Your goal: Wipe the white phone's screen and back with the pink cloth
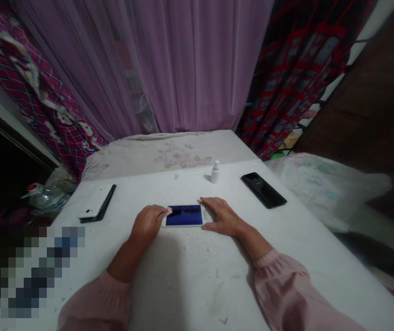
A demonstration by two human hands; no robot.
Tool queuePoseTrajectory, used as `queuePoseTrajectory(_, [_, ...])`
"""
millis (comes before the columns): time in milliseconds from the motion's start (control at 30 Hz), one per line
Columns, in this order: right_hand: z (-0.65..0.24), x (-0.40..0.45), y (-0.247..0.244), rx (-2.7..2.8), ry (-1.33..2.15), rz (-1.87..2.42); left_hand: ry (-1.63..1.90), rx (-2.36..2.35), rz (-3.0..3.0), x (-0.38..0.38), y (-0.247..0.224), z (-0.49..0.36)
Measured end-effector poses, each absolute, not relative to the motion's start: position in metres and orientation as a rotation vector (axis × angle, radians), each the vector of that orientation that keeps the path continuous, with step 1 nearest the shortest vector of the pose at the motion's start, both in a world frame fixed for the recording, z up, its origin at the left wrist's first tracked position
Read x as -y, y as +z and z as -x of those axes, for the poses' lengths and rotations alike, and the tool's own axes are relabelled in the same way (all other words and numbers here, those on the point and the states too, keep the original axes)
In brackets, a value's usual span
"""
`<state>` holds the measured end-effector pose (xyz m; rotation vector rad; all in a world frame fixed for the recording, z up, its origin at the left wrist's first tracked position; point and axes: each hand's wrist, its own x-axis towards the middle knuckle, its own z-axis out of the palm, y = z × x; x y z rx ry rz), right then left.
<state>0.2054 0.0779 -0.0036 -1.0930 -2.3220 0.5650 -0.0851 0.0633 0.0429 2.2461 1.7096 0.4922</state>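
Phone (185, 216) lies just right of your left grip (149, 219), long axis pointing toward your right grip (223, 216). Left is pinched on the cloth (168, 211) at the phone's near end; right sits spread around the far end, thumb contact unclear in dim light.

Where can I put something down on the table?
There's bare room between the right sleeve and black phone, and between the stacked phones and left hand. It's crowded in the middle, where that hand and the right hand frame the blue-screened phone. The near left is blurred; can't tell.
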Motion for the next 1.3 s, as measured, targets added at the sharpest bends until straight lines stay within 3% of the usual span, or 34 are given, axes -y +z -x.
queuePoseTrajectory(400, [-0.205, -0.079, -0.004, 2.337, 0.547, 1.100, 0.269, -1.775, -2.324, -0.083, 0.054, 0.053])
queuePoseTrajectory(833, [-0.205, -0.079, -0.008, 2.300, 0.542, 1.108, 0.358, -1.619, -2.380, -0.086, 0.043, -0.012])
queuePoseTrajectory(1300, [-0.206, -0.080, -0.012, 2.293, 0.510, 1.073, 0.539, -1.334, -2.354, -0.065, 0.032, -0.009])
